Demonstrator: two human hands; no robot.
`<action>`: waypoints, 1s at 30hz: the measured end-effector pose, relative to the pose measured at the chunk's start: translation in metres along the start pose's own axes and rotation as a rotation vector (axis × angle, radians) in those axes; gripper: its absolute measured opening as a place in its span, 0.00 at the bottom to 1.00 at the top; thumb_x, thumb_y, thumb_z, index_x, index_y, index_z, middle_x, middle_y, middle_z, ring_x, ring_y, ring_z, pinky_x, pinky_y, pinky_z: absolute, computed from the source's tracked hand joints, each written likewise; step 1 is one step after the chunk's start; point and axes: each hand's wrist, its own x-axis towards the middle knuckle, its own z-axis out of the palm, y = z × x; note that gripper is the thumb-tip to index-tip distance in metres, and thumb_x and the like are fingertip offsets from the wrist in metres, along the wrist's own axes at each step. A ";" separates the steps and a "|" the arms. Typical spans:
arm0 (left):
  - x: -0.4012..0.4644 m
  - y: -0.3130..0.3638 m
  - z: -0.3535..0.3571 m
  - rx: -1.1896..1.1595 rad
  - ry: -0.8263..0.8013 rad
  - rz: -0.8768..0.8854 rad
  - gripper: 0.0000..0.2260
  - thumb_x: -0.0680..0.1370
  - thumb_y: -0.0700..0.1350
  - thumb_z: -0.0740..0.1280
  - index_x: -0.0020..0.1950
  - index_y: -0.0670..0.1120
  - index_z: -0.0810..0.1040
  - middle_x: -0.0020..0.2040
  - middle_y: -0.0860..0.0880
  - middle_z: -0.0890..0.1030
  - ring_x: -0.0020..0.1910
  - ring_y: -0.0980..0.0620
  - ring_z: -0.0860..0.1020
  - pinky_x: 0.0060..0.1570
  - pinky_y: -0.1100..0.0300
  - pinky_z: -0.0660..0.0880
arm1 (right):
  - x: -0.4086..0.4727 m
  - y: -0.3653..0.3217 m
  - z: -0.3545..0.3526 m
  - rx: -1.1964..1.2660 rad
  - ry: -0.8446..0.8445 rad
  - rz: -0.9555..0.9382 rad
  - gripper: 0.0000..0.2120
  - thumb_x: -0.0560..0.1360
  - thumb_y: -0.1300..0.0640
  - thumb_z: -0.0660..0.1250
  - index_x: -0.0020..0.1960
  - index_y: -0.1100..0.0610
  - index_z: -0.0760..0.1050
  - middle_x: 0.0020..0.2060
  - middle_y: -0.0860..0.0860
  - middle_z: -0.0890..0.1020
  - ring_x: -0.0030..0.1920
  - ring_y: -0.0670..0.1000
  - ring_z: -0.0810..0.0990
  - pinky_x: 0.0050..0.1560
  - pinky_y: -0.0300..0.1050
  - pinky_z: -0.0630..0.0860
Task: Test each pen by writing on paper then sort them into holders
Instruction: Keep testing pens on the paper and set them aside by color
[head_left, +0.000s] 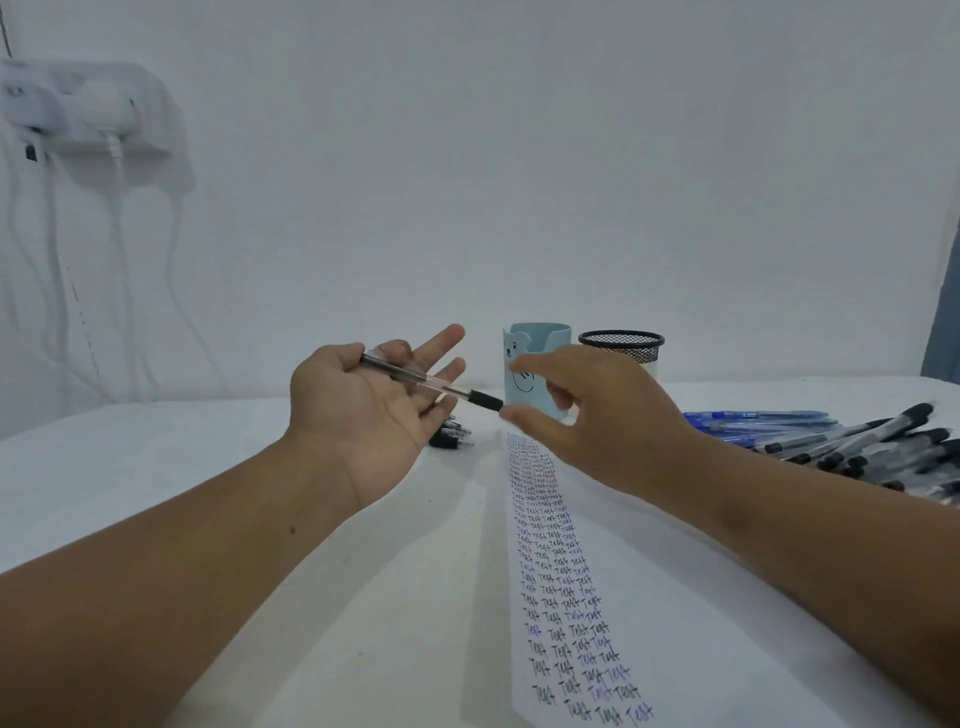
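White tabletop (208, 467) is lying under my hands; my left hand (363, 410) is cradling a pen (431, 384) on loosely spread fingers, while my right hand (597, 415), fingers apart, is touching its tip, before the blue holder (537, 338).

Teal holder (537, 364) (bear face), black mesh cup (621, 345).
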 end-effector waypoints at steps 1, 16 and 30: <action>-0.001 -0.002 0.001 0.024 -0.014 -0.020 0.17 0.82 0.51 0.46 0.39 0.47 0.67 0.59 0.41 0.84 0.67 0.40 0.76 0.74 0.44 0.63 | -0.001 -0.001 0.001 -0.045 -0.029 -0.018 0.19 0.76 0.41 0.69 0.63 0.48 0.80 0.31 0.37 0.66 0.34 0.40 0.67 0.37 0.41 0.64; 0.002 -0.030 -0.023 1.624 -0.340 0.070 0.09 0.77 0.57 0.70 0.57 0.63 0.78 0.56 0.65 0.79 0.59 0.67 0.73 0.56 0.64 0.68 | 0.006 0.025 0.016 0.541 -0.102 0.594 0.04 0.72 0.62 0.66 0.39 0.60 0.74 0.31 0.56 0.82 0.25 0.53 0.77 0.25 0.43 0.70; 0.013 -0.028 -0.031 1.774 -0.401 0.084 0.08 0.76 0.60 0.69 0.55 0.67 0.78 0.57 0.68 0.74 0.60 0.70 0.69 0.61 0.64 0.66 | 0.013 0.032 0.032 0.474 -0.220 0.613 0.18 0.72 0.57 0.74 0.28 0.54 0.69 0.20 0.46 0.73 0.25 0.48 0.69 0.29 0.39 0.66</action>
